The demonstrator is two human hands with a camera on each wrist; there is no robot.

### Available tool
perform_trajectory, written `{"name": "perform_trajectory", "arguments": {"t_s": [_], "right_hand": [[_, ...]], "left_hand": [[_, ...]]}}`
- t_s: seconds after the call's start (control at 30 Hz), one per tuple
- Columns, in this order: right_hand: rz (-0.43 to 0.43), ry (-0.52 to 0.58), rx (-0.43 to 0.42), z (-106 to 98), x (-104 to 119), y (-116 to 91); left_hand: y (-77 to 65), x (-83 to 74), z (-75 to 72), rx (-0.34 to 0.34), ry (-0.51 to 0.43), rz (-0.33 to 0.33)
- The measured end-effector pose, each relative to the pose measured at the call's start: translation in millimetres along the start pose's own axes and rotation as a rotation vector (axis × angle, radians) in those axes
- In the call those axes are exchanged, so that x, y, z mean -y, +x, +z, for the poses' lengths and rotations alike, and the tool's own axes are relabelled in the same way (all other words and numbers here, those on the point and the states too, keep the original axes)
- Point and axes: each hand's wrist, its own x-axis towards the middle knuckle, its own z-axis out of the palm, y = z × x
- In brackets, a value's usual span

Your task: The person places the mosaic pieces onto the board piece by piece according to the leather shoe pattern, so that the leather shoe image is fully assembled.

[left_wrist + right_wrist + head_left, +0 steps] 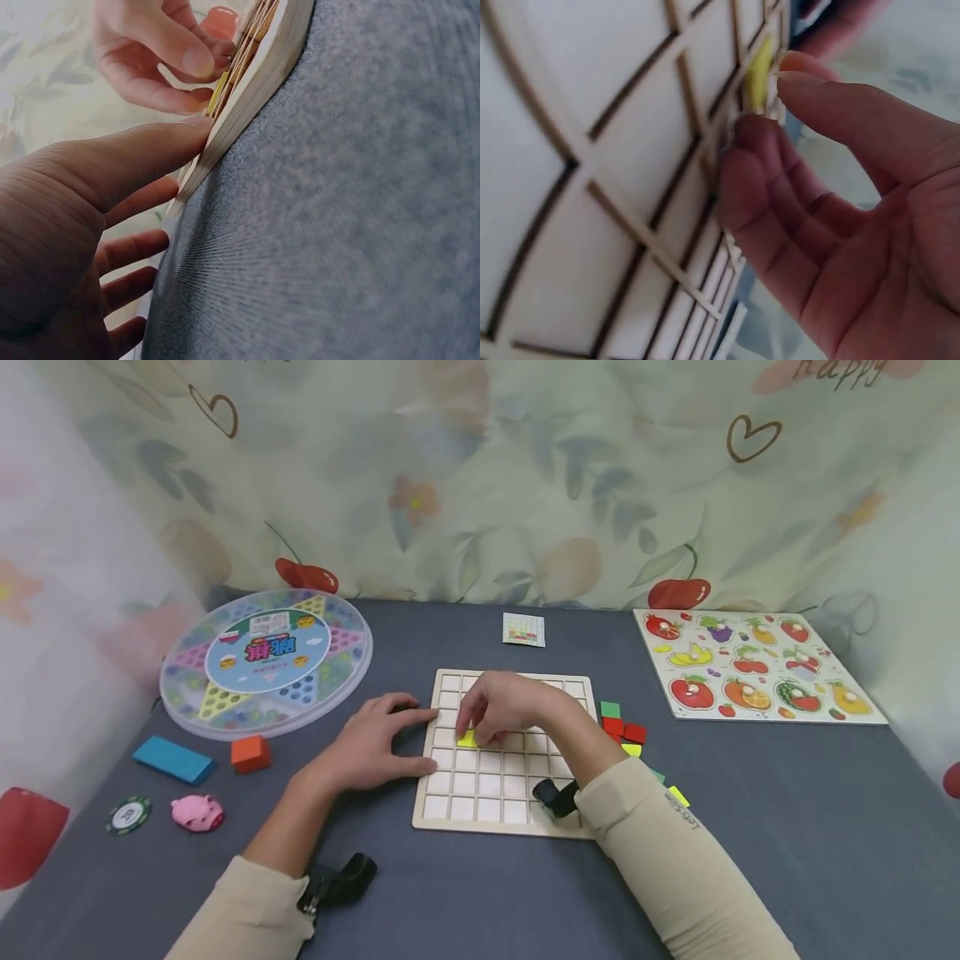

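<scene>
A pale wooden grid board (502, 832) with white cells lies on the dark cloth. Over its left half my right hand (506, 706) reaches in with bent fingers. Its fingertips pinch a small yellow tile (467, 739) at one of the cells; in the right wrist view the yellow tile (759, 73) stands a little tilted beside the fingertips. My left hand (375, 743) rests at the board's left edge, thumb and index finger extended against the frame. The left wrist view shows that thumb (161, 142) touching the board's side (247, 105).
Loose red tiles (634, 733), green and yellow ones lie right of the board, partly behind my right forearm. A small patterned card (523, 630) is behind it. Around are a fruit puzzle board (780, 714), a round game box (352, 672), blue block (174, 760), orange block (250, 753), pig figure (197, 812) and chip (128, 815).
</scene>
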Motion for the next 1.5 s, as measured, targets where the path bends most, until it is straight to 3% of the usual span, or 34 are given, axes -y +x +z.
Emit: {"name": "perform_trajectory", "arguments": {"t_s": [0.23,0.5,0.97,1.2,1.5], "right_hand": [[-0.028,-0.191,-0.060,-7,10,-28],[-0.025,-0.080,-0.138,-17,-7,-71],[0.075,0.027,-0.300,-28,-58,-127],[0.152,-0.003,-0.348,-26,-79,-137],[0.296,-0.024,-0.322,-16,-111,-143]], "left_hand": [[-2.4,2.6,2.7,-0.016,-0.006,-0.005],[-2.9,5.6,3.0,-0.014,0.007,-0.009],[-1.2,6.3,-0.8,-0.026,0.011,0.009],[-6.8,6.9,-4.8,-0.046,0.014,0.004],[-1.8,2.9,0.7,-0.010,0.005,0.024]]}}
